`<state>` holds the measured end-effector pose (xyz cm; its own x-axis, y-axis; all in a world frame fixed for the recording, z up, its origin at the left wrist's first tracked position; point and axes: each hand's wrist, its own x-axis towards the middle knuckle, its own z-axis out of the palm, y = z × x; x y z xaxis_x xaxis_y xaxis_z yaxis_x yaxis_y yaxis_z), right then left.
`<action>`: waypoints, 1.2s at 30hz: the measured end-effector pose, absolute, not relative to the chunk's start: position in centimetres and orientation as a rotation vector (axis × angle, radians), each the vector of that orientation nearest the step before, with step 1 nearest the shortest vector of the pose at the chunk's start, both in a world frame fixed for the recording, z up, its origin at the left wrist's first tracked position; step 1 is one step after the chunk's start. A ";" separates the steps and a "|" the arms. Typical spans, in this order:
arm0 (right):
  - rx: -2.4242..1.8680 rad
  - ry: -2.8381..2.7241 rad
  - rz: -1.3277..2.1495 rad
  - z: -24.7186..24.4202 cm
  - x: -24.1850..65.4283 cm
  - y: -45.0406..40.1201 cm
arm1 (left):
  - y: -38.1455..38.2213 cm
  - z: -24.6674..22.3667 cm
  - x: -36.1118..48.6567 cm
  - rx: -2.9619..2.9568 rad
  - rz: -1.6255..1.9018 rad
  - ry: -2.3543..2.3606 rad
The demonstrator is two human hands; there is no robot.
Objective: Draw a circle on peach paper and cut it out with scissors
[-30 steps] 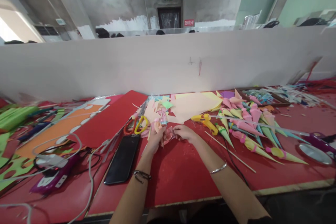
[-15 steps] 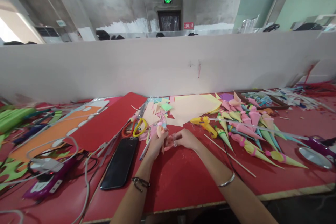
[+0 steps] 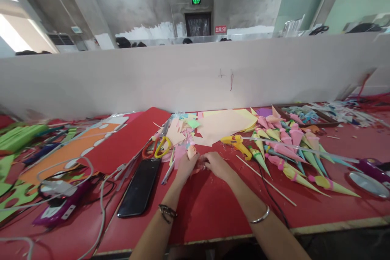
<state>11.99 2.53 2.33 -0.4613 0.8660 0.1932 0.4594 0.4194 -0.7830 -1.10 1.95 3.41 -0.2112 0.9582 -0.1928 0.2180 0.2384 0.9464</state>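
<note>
In my left hand [image 3: 185, 169], fingers closed, is a small peach-coloured foam-paper cone [image 3: 191, 152] with a pink top. My right hand [image 3: 218, 165] is just beside it, fingertips pinched together near the cone's lower part. Between the hands shows some thin pinkish material, too small and blurred to name. Left of my hands are yellow-handled scissors [image 3: 163, 148] and a pen [image 3: 168, 173]. A yellow glue gun [image 3: 237, 143] lies to the right, close to a pile of finished-looking pastel cones [image 3: 286, 140].
A black phone [image 3: 139, 189] lies at the left, with a purple power strip [image 3: 59, 210] and loose cables beyond it. Red card [image 3: 122, 144] and cream sheets [image 3: 224, 124] are behind. A thin wooden stick [image 3: 265, 180] and a round mirror [image 3: 369, 184] are at the right.
My right hand has turned slightly, its fingertips closer to the left hand. The left hand still holds the cone. The view has shifted a little.
</note>
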 end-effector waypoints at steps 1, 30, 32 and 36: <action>-1.134 -2.049 0.873 2.3 12.0 2.5 | 2.0 3.4 -1.1 1.128 1.046 1.642; -0.870 -1.244 1.251 2.4 10.3 2.0 | 1.3 3.6 -1.6 0.663 1.104 0.891; -0.875 -1.255 1.221 2.4 10.4 2.0 | 1.2 3.6 -1.4 0.643 1.099 0.869; -0.894 -1.349 1.064 2.6 10.6 2.0 | 1.2 3.5 -1.3 0.637 1.124 0.872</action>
